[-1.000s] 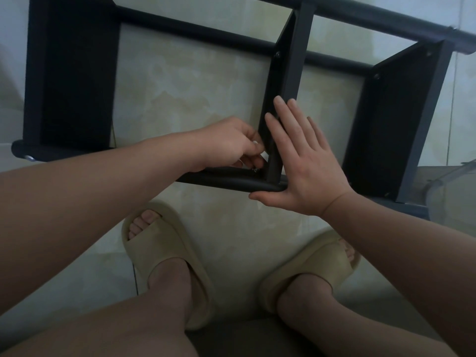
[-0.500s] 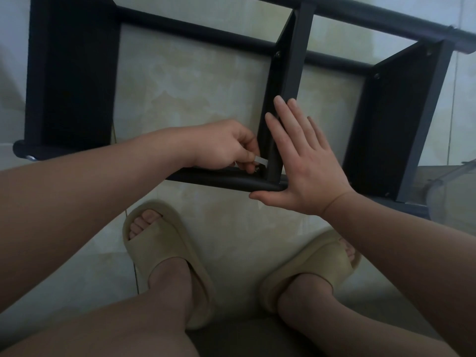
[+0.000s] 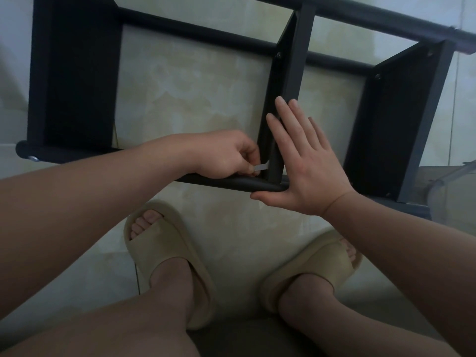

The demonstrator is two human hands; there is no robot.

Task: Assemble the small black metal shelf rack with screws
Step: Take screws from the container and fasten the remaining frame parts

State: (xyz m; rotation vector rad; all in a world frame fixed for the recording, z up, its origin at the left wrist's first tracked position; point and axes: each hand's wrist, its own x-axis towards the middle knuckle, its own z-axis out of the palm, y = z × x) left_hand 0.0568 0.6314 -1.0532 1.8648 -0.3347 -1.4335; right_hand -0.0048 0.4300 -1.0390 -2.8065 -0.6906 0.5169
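The black metal shelf rack (image 3: 74, 81) lies on its side on the tiled floor, with three shelf panels between round black rails. My left hand (image 3: 226, 155) pinches a small silver hex key (image 3: 261, 167) whose tip points into the corner where the middle panel (image 3: 288, 81) meets the near rail (image 3: 231, 182). My right hand (image 3: 304, 161) is flat with straight fingers, pressing against the right face of that middle panel, thumb under the rail. The screw itself is hidden behind the key and fingers.
My two feet in beige slippers (image 3: 167, 253) stand on the floor just in front of the rack. A clear plastic container (image 3: 453, 191) sits at the right edge. Screw heads (image 3: 278, 55) show at the far joints.
My left hand has turned at the joint, so the silver key now shows between its fingers. The right hand and the rack have stayed in place.
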